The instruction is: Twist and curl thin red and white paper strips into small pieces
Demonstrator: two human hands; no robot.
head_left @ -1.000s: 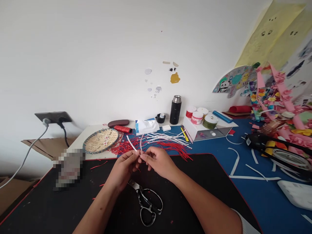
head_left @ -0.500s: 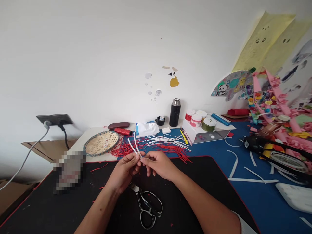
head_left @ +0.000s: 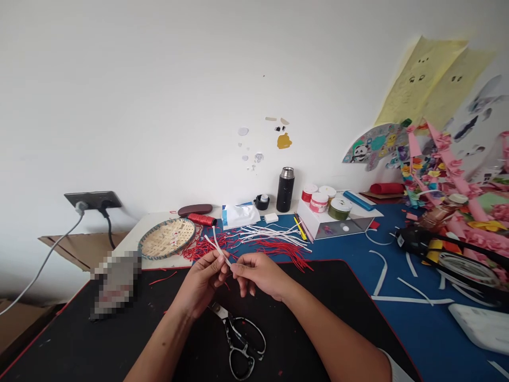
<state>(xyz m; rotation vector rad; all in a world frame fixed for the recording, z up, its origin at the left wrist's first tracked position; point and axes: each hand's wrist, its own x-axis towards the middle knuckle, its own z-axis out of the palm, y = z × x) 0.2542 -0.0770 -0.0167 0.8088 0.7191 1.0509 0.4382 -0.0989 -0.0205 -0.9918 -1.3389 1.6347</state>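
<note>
A pair of thin white strips [head_left: 217, 244] rises from between my two hands, the tips a little apart. My left hand [head_left: 202, 280] pinches the strips between thumb and fingers. Close beside it, my right hand [head_left: 260, 273] pinches their lower part with thumb and forefinger. Below my hands, black-handled scissors [head_left: 234, 331] lie on the black mat [head_left: 318, 323]. Beyond the hands are loose white strips [head_left: 272, 232] and red cords [head_left: 284, 252], spread on the blue surface.
A woven basket [head_left: 167, 239] sits at the left, beside a red thread spool [head_left: 202, 219]. Along the back stand a black flask [head_left: 285, 191] and a white box [head_left: 338, 227] carrying several jars. Paper flowers [head_left: 445, 159] and a black-framed object [head_left: 457, 260] crowd the right.
The white strips have drawn closer together and sit lower between my hands. My head view has shifted slightly, so the scene appears a little lower. Both hands keep their pinch.
</note>
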